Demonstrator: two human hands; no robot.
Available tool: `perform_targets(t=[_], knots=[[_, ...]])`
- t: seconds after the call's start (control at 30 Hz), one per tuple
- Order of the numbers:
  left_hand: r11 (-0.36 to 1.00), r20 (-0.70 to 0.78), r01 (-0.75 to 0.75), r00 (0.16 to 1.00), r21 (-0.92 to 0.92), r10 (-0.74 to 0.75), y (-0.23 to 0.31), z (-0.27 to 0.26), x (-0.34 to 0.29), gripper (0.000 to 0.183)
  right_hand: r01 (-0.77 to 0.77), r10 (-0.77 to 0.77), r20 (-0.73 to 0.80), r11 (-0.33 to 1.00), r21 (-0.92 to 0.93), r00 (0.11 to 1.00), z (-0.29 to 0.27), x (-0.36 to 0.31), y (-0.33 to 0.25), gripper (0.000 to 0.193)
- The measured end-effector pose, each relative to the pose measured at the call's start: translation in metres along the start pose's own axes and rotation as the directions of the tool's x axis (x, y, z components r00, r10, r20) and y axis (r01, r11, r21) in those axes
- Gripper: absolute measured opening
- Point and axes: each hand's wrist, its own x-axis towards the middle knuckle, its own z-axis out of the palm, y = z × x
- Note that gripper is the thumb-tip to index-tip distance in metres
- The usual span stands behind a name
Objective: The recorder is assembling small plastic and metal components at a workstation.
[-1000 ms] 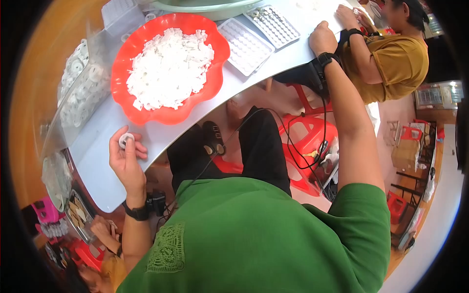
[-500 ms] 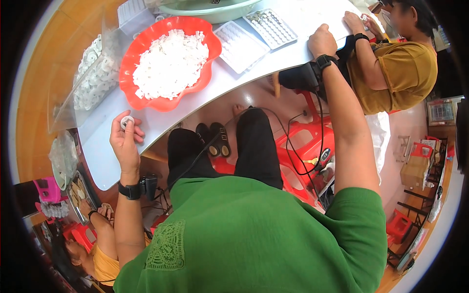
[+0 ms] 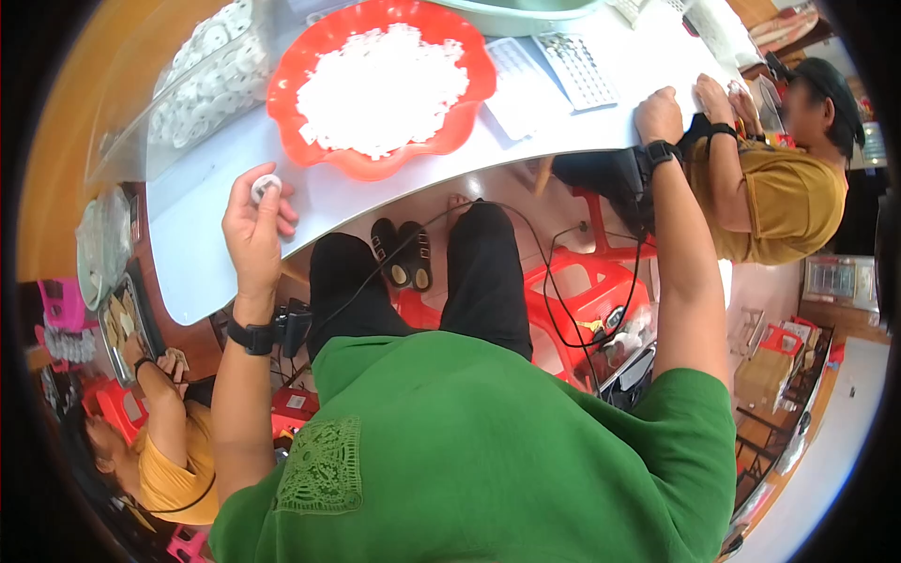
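Note:
My left hand (image 3: 250,225) is over the table's near edge at the left, thumb and fingers closed on a small round white plastic piece (image 3: 266,186). To the right of that hand, a scalloped red bowl (image 3: 287,105) holds a heap of small white pieces (image 3: 380,89). My right hand (image 3: 659,116) is curled closed at the table edge on the right. Whatever its fingers hold, if anything, is hidden. Left of the bowl, a clear bin (image 3: 120,150) contains many round white pieces (image 3: 208,111).
Right of the bowl lie a white tray (image 3: 514,92) and a tray of small round parts (image 3: 576,73). A pale green basin (image 3: 526,15) stands behind. Co-workers sit at right (image 3: 774,202) and lower left (image 3: 178,460). A red stool (image 3: 587,291) and black cables are below.
The view has shifted, so the table and bowl appear further up and right. My left hand keeps the white piece; my right hand stays curled at the table edge.

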Motion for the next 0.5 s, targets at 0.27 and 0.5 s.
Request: perform_targets(t=[0.27,0.5], knots=[[1.0,0.025,0.007,1.0,-0.016,-0.007,-0.007,-0.003,-0.001,0.023,0.243,-0.204,-0.366,0.968,0.064,0.908,0.014,0.001,0.024,0.023],[0.999,-0.018,-0.034,0.999,-0.031,0.034,-0.007,-0.008,-0.004,0.02,0.263,0.114,-0.332,0.398,0.879,0.936,-0.096,-0.085,-0.006,0.013]])
